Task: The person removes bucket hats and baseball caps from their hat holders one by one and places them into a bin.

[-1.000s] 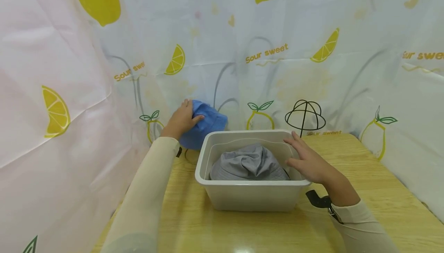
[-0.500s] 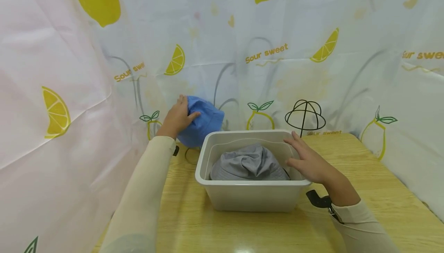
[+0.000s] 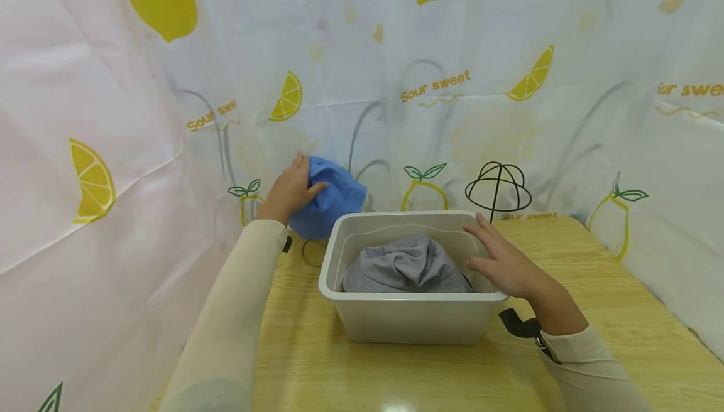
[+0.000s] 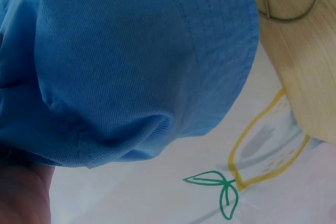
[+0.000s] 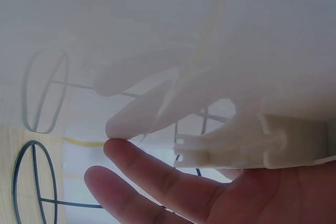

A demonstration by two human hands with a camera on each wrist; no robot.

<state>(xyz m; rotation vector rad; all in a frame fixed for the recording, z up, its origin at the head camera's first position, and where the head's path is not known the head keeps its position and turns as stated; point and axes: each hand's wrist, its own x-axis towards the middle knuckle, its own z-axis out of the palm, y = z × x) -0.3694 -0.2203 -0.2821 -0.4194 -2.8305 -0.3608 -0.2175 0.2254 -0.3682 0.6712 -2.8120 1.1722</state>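
My left hand (image 3: 290, 191) grips a blue bucket hat (image 3: 334, 201) at the back left, thumb spread across its crown. In the left wrist view the hat (image 4: 126, 72) fills much of the picture, its stitched brim toward the right. A thin wire ring (image 3: 311, 254) on the table shows just below the hat. At the right end of a white plastic bin (image 3: 413, 321), my right hand (image 3: 503, 264) rests at the rim with its fingers extended. Fingers (image 5: 157, 182) lie along the bin's glossy wall in the right wrist view. A crumpled grey bucket hat (image 3: 404, 267) lies inside the bin.
Behind the bin on the right stands a black wire hat stand (image 3: 498, 189), dome-shaped at the top. The wood-grain table (image 3: 588, 286) runs back to a lemon-printed curtain (image 3: 362, 54), which also closes off both sides.
The blue hat and my left hand have shifted slightly left and up from a second ago, then stayed nearly still. My right hand, the bin and the grey hat have not moved.
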